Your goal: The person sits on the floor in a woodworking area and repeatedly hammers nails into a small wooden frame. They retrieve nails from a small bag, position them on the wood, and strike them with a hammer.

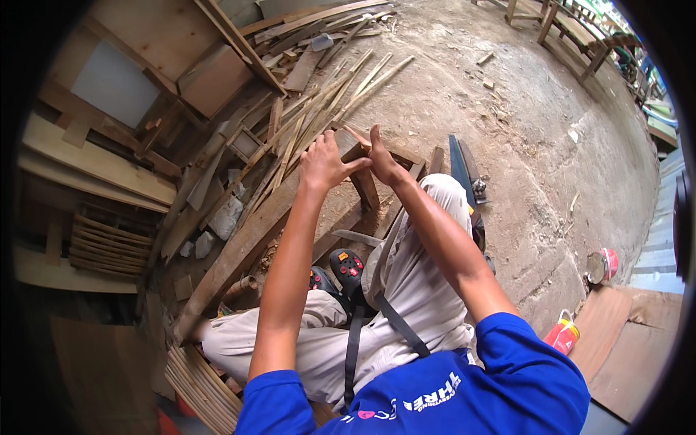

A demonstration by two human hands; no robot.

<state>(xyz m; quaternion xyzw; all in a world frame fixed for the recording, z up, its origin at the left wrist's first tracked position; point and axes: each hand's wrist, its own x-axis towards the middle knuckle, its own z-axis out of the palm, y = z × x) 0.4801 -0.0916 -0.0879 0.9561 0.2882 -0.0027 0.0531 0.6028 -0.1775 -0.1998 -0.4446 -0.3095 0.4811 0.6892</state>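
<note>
My left hand (324, 163) is stretched forward beside a wooden frame (368, 190), fingers bent forward and thumb reaching right. Close on its right, my right hand (384, 161) has its thumb up and its fingers extended toward the left hand. The two almost meet over the frame's far end. Neither visibly grips anything; whether the palms touch the wood is hidden. A long wooden beam (243, 254) runs beside my left forearm. Between my legs lies a pale flat strip (357, 237), near my dark clog (348, 267).
Loose wood strips (362, 87) and offcuts pile at the far left, near stacked boards (94, 163). A long dark blue strip (460, 170) lies beyond my right knee. At right sit a red can (609, 262), a red and yellow container (562, 335) and planks (631, 348).
</note>
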